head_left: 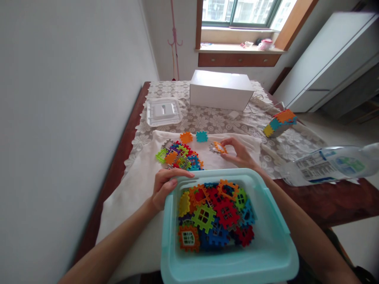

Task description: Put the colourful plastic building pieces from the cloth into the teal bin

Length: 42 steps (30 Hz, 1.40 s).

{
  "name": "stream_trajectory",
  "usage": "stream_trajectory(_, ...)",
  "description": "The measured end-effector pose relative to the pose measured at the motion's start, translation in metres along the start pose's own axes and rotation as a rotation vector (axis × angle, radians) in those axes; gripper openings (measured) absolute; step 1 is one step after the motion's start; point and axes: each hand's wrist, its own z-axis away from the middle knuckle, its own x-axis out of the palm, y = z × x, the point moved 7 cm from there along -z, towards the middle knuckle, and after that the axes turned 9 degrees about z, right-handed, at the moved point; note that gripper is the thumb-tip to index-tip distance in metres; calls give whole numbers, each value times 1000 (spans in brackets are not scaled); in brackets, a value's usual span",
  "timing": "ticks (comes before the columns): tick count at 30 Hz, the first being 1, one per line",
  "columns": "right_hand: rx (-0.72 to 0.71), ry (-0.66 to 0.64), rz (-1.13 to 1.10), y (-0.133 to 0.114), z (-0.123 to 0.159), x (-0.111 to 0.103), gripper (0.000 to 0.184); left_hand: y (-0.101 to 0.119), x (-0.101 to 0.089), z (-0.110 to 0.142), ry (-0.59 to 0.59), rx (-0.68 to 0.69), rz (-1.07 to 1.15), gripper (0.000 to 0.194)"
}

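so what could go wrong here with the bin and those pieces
The teal bin seems tilted toward the person, steadied only by the left hand on its rim; it could tip and spill the tiles. The right hand holds an orange piece by the fingers and might drop it. The lying bottle could roll off.

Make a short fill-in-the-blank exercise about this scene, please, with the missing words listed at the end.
1. The left hand grips the rim of the ____ bin full of tiles.
2. The right hand pinches an ____ tile over the white cloth.
3. The white box stands at the table's ____ end.
4. A plastic ____ lies on its side at the right.

Missing words: turquoise; orange; far; bottle
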Motion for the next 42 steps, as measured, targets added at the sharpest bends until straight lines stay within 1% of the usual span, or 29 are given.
stream_trajectory(2,36,0,-229,-5,3,-15,51,0,0,1,-6,12,6,36)
stream_trajectory(3,36,-47,-343,-12,4,-20,52,-1,0,1,-12,10,13,36)
stream_trajectory(5,-22,-209,-459,-34,9,-23,49,-2,1,1,-13,-8,23,37)
stream_trajectory(7,-150,-394,-458,-61,16,-23,47,-3,0,1,-8,-28,14,37)
stream_trajectory(9,-237,-607,-426,-79,25,-14,54,-3,1,1,-14,-34,2,39)
stream_trajectory(10,-244,-669,-434,-82,28,-10,59,-3,1,1,-16,-33,-1,40)
stream_trajectory(11,-234,-678,-460,-83,28,-7,63,-3,1,2,-20,-34,-3,40)
stream_trajectory(12,-208,-630,-487,-79,26,-5,62,-3,1,2,-23,-34,-5,41)
stream_trajectory(14,-138,-441,-466,-64,16,-3,48,-4,0,2,-16,-36,-11,41)
stream_trajectory(15,-109,-349,-397,-54,10,-1,38,-4,0,2,-13,-38,-14,41)
stream_trajectory(16,-93,-276,-290,-44,4,2,30,-4,0,2,-11,-37,-11,42)
stream_trajectory(17,-93,-231,-162,-36,-3,6,25,-5,1,2,-10,-36,-6,43)
stream_trajectory(19,-164,-164,118,-27,-21,16,26,-5,1,3,-10,-28,7,44)
stream_trajectory(21,-252,-135,375,-22,-40,29,28,-5,2,3,-6,-21,14,44)
stream_trajectory(24,-316,-215,633,-14,-66,50,30,-5,2,3,-9,-19,33,44)
stream_trajectory(27,-303,-297,732,-6,-85,62,20,-6,2,4,-13,-25,53,44)
stream_trajectory(28,-294,-299,731,-5,-90,63,17,-6,1,5,-15,-22,56,44)
stream_trajectory(30,-299,-277,684,-7,-98,63,18,-7,1,5,-21,-13,59,45)
stream_trajectory(33,-408,-284,563,-24,-105,70,20,-8,1,6,-28,-6,43,47)
stream_trajectory(35,-499,-341,542,-38,-109,82,17,-8,1,6,-27,0,31,47)
stream_trajectory(37,-550,-415,564,-47,-113,97,18,-7,1,6,-26,8,24,47)
stream_trajectory(40,-549,-490,593,-49,-121,116,19,-6,0,7,-17,-17,10,50)
stream_trajectory(42,-530,-503,622,-45,-124,122,18,-7,1,7,-21,-40,3,55)
